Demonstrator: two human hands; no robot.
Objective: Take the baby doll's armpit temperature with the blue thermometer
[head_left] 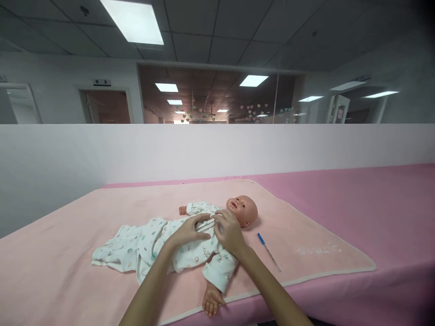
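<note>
A baby doll (242, 209) lies on its back, its head to the right and its legs to the left. It wears a white romper (149, 240) with a small coloured print. My left hand (190, 230) rests on the doll's chest, thumb and fingers spread apart beside a snap button. At the collar, my right hand (228, 230) has its fingers bent onto the romper's front edge, seemingly pinching the cloth. Both hands partly hide the neck and upper chest. One doll arm points toward me, its bare hand (213, 299) at the blanket's edge.
A thermometer-like stick with a blue cap (268, 251) lies right of the doll. Underneath is a peach blanket (306, 235) over a pink table cover (384, 213). A white partition (217, 151) rises behind the table.
</note>
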